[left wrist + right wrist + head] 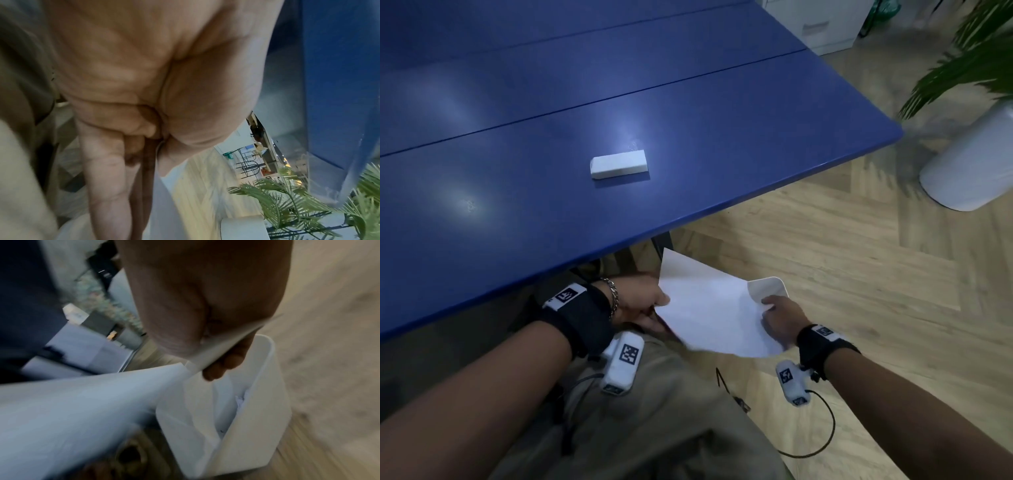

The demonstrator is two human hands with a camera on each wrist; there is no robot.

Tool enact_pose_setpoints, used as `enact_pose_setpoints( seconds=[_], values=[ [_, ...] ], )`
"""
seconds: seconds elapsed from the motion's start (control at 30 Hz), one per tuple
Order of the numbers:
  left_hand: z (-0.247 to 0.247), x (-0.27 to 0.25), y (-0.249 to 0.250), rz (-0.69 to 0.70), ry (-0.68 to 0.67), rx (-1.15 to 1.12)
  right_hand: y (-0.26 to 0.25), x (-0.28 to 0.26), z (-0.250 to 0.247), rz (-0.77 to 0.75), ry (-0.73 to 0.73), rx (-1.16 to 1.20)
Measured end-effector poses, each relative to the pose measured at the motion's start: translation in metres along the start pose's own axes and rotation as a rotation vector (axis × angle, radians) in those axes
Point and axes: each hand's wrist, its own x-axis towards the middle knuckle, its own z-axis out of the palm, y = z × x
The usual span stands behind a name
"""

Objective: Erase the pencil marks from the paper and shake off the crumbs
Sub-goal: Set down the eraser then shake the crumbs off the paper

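open floor (pixel 842 274) right of table edge (pixel 774 185), white bin (pixel 767 287) below paper (pixel 709 315), planter (pixel 969 164) beyond

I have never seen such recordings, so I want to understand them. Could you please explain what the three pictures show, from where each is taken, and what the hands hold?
No machine works here: a person does it with bare hands. The big picture comes from a camera on the head, looking down. The other two come from small cameras strapped to the wrists, looking along the fingers, so they are close and blurred.

On the blue table lies a white eraser, untouched. Both hands are lowered beside the table. The left hand and the right hand each pinch one side of a white paper. The right wrist view shows this grip above a white bin standing on the wooden floor, with paper scraps inside. A potted plant stands nearby.
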Motion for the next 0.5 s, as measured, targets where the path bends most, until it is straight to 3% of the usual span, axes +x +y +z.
enact_pose_setpoints(
  seconds=[0.07,0.13,0.27,0.33,0.4,0.5],
  values=[
    [0.004,0.001,0.001,0.020,0.005,-0.040,-0.020,-0.002,-0.010,-0.097,0.121,-0.079],
    [0.008,0.002,0.002,0.025,-0.009,-0.068,-0.051,-0.013,-0.020,-0.281,0.215,0.019],
    [0.021,0.000,0.009,0.051,-0.051,-0.174,-0.121,-0.061,-0.018,-0.727,0.192,0.265],
    [0.026,0.001,0.013,0.080,-0.115,-0.213,-0.131,-0.074,-0.004,-0.889,0.142,0.318],
    [0.028,-0.002,0.015,0.096,-0.138,-0.220,-0.107,-0.062,0.015,-0.873,0.083,0.220],
    [0.025,-0.003,0.013,0.084,-0.110,-0.212,-0.039,-0.026,0.035,-0.591,0.175,-0.372]
  ],
)
